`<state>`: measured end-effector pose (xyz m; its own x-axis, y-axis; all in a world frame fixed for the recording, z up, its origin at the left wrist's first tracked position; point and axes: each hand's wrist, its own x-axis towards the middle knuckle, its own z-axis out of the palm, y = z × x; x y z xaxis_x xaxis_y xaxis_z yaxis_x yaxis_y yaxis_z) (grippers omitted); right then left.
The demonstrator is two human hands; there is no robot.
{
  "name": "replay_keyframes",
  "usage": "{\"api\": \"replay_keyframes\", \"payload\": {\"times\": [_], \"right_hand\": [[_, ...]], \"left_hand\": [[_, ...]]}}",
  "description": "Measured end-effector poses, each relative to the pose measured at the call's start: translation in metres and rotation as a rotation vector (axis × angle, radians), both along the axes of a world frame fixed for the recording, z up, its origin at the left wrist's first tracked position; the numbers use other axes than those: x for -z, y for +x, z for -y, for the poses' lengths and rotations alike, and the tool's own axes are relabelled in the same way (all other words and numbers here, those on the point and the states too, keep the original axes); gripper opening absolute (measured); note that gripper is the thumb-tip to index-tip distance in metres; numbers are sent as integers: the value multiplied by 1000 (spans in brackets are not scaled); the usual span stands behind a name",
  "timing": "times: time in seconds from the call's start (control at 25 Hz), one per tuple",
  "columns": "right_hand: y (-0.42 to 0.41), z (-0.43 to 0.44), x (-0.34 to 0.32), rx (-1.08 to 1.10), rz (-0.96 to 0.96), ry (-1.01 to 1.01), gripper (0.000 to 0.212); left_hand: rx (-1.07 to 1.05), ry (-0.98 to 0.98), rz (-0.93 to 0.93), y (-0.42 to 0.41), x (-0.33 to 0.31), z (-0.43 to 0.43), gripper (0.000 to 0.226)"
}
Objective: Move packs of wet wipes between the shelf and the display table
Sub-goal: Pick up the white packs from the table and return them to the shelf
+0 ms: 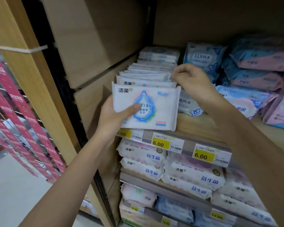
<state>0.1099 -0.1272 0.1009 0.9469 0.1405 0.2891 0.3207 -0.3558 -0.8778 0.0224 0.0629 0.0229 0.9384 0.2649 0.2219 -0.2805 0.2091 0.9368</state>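
Left hand (113, 117), one pack (152, 110), right hand (193, 82), one row (146, 73)

Two hands: left hand (111, 119), right hand (193, 81). One drop-printed pack (148, 110) held. Three yellow price tags (158, 143) toward 6 o'clock.

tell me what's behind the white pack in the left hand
Behind the white pack gripped by the left hand stands a row of packs, upright on the shelf; the right hand pinches its right edge. Their lower parts are covered.
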Motion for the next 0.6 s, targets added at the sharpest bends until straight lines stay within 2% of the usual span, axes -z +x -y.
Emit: {"api": "replay_keyframes", "payload": {"times": [0.08,0.16,0.28,0.36,0.48,0.6], "right_hand": [[-13,11,10,78,77,73,6],[-30,17,24,90,66,83,4],[-42,7,52,69,-44,-132,40],[-44,-4,65,83,-29,-245,51],[-40,-13,73,169,50,-321,46],[-39,-18,70,204,62,-331,39]], "left_hand": [[-19,43,30,11,-2,1,48],[-85,157,39,18,-4,1,48],[-359,557,-51,22,-5,1,57],[-507,804,-105,19,-5,3,67],[-600,950,-85,8,0,6,78],[-672,1004,68,-2,12,4,61]]}}
